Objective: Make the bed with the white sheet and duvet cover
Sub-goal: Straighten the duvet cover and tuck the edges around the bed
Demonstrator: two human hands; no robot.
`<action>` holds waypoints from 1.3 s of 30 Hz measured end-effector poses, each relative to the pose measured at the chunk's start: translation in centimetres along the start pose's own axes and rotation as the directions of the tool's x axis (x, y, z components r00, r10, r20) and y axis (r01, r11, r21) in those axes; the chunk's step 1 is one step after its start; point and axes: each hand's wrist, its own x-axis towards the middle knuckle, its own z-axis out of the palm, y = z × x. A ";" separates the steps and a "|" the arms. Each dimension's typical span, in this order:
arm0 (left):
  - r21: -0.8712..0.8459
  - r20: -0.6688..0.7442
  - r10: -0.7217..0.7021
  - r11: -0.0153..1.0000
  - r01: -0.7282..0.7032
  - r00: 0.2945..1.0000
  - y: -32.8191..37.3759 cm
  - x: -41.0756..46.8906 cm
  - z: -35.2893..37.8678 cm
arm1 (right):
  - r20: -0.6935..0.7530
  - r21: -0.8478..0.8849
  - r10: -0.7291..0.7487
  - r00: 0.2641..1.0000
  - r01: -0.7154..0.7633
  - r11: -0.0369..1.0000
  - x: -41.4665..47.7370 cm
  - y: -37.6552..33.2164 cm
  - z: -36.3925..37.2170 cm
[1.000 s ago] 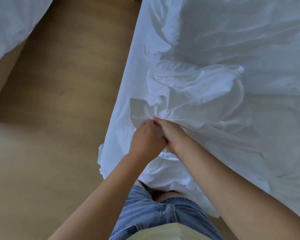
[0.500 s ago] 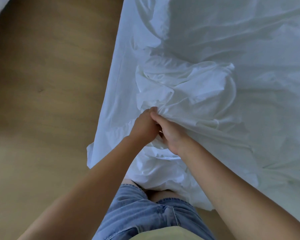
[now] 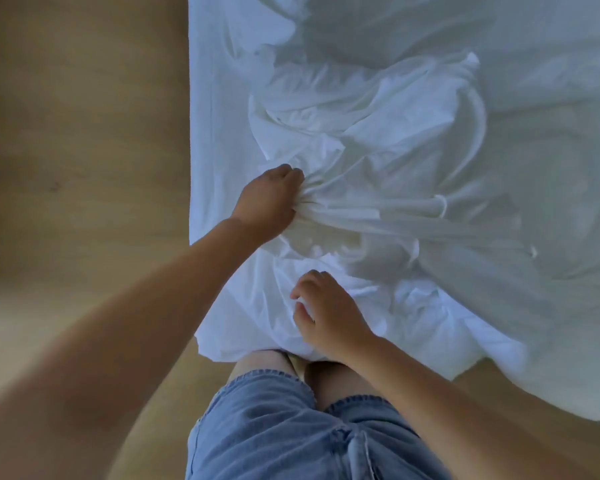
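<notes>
Left grip: closed on a gathered bunch of the duvet cover; fingers curled into the fabric; taut pleats run from the fist away to its right; a small fabric tie sits on those pleats, well to the right of this grip.

Right grip: nearer the person than the left grip and apart from it; fingers curled down onto the rumpled duvet cover; thumb and forefinger appear to pinch a small fold; the hold is partly hidden by the fingers.

Duvet cover: heaped and creased on the bed; the bulk lies beyond and to the right of both grips; its near edge spills over the bed's edge just below the right grip.

White sheet: lies flat as a smooth strip to the left of the left grip and beyond it; whether it is a separate layer from the cover cannot be told for certain.

Wooden floor: left of both grips; denim shorts: below the right grip, nearest the camera.
</notes>
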 end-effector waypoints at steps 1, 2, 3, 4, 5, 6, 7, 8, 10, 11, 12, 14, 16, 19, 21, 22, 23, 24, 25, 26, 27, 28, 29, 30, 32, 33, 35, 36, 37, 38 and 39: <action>0.058 0.003 0.050 0.997 -0.050 0.999 -0.5 0.5 0.1 | 0.065 -0.063 -0.031 0.997 0.035 0.997 1.1 0.0 0.6; 0.101 0.005 0.087 0.991 -0.087 0.996 -1.0 1.1 0.3 | 0.095 -0.101 -0.047 0.994 0.056 0.993 2.5 -0.2 1.3; 0.134 0.008 0.113 0.985 -0.113 0.994 -1.5 1.7 0.5 | 0.109 -0.139 -0.055 0.993 0.070 0.988 4.2 -0.4 2.0; 0.155 0.012 0.132 0.979 -0.133 0.991 -1.9 2.4 0.8 | 0.117 -0.194 -0.059 0.991 0.082 0.978 6.0 -0.7 2.8; 0.166 0.017 0.142 0.976 -0.142 0.990 -2.4 2.9 1.1 | 0.133 -0.262 -0.062 0.989 0.096 0.960 7.6 -1.0 3.8; 0.170 0.020 0.143 0.975 -0.144 0.990 -2.8 3.2 1.5 | 0.165 -0.330 -0.055 0.985 0.108 0.938 9.0 -1.1 4.9; 0.167 0.022 0.146 0.975 -0.148 0.989 -3.2 3.4 1.8 | 0.211 -0.386 -0.029 0.977 0.111 0.916 10.3 -1.1 6.0; 0.156 0.021 0.153 0.976 -0.154 0.988 -3.7 3.5 2.1 | 0.265 -0.431 0.017 0.964 0.102 0.897 11.3 -1.0 7.2; 0.134 0.006 0.177 0.975 -0.176 0.984 -4.4 3.3 2.5 | 0.340 -0.486 0.122 0.933 0.064 0.872 12.7 -0.8 9.5; 0.131 -0.005 0.194 0.973 -0.192 0.981 -4.6 3.2 2.6 | 0.345 -0.504 0.160 0.925 0.039 0.863 13.1 -0.8 10.7; 0.131 -0.013 0.210 0.970 -0.207 0.978 -4.8 3.1 2.7 | 0.329 -0.524 0.181 0.927 0.020 0.851 13.4 -0.6 11.8; 0.129 -0.018 0.234 0.965 -0.230 0.972 -4.9 3.0 3.0 | 0.259 -0.586 0.193 0.946 -0.005 0.811 13.7 -0.1 13.0; 0.103 -0.027 0.249 0.964 -0.245 0.968 -5.1 2.9 3.2 | 0.170 -0.639 0.164 0.972 -0.018 0.769 13.8 0.6 13.2; 0.015 -0.063 0.230 0.973 -0.230 0.971 -5.2 2.5 3.3 | 0.038 -0.587 0.052 0.998 -0.020 0.809 13.1 1.3 12.1; -0.078 -0.087 0.200 0.975 -0.207 0.976 -4.8 2.0 3.1 | 0.050 -0.359 0.008 0.999 0.010 0.933 11.4 1.5 10.7; -0.134 -0.090 0.171 0.974 -0.182 0.981 -4.5 1.6 2.9 | 0.051 -0.251 -0.009 0.999 0.021 0.968 10.0 1.6 9.8; -0.191 -0.095 0.138 0.969 -0.154 0.986 -4.0 1.3 2.6 | -0.012 -0.179 -0.030 0.999 0.028 0.983 8.5 1.5 8.2; -0.243 -0.095 0.097 0.963 -0.117 0.991 -3.8 0.9 2.5 | -0.095 -0.115 -0.032 0.995 0.021 0.993 7.0 1.3 6.8; -0.297 -0.092 0.053 0.952 -0.078 0.994 -3.3 0.4 2.3 | -0.196 -0.065 -0.016 0.980 0.003 0.998 5.2 1.5 5.4; -0.362 -0.081 0.009 0.931 -0.038 0.997 -2.6 0.0 2.1 | -0.280 -0.026 0.010 0.960 -0.018 1.000 3.4 1.6 3.8; -0.428 -0.068 -0.038 0.904 0.005 0.997 -1.7 -0.3 1.9 | -0.337 0.013 0.044 0.940 -0.042 0.999 1.6 1.6 2.2; -0.483 -0.067 -0.085 0.875 0.042 0.994 -0.7 -0.6 1.6 | -0.381 0.052 0.077 0.921 -0.062 0.997 0.0 1.6 0.5; -0.525 -0.074 -0.128 0.848 0.071 0.989 0.5 -0.7 1.3 | -0.419 0.089 0.106 0.902 -0.076 0.993 -1.5 1.6 -1.2; -0.558 -0.084 -0.169 0.825 0.094 0.982 1.8 -0.7 0.9 | -0.451 0.118 0.127 0.883 -0.082 0.990 -3.0 1.7 -2.9; -0.609 -0.090 -0.226 0.783 0.126 0.970 4.4 -0.3 -0.2 | -0.546 0.114 0.138 0.826 -0.090 0.989 -5.7 1.6 -6.6; -0.636 -0.083 -0.239 0.760 0.133 0.967 5.8 -0.1 -0.9 | -0.613 0.107 0.149 0.776 -0.106 0.989 -7.1 1.8 -8.5; -0.684 -0.060 -0.221 0.720 0.121 0.973 8.7 0.4 -2.7 | -0.739 0.159 0.216 0.638 -0.146 0.976 -9.5 2.4 -12.8; -0.698 -0.055 -0.190 0.709 0.099 0.980 10.1 0.6 -3.6 | -0.795 0.205 0.265 0.547 -0.168 0.964 -10.4 2.8 -15.2; -0.711 -0.042 -0.147 0.699 0.073 0.988 11.5 0.5 -4.4 | -0.842 0.246 0.301 0.447 -0.178 0.953 -10.9 3.4 -17.5; -0.724 -0.015 -0.093 0.688 0.054 0.996 13.0 0.3 -5.2 | -0.884 0.266 0.307 0.353 -0.161 0.950 -11.2 3.8 -19.7; -0.741 0.028 -0.038 0.670 0.047 0.999 14.4 -0.1 -5.8 | -0.918 0.257 0.280 0.279 -0.117 0.959 -11.0 4.0 -21.3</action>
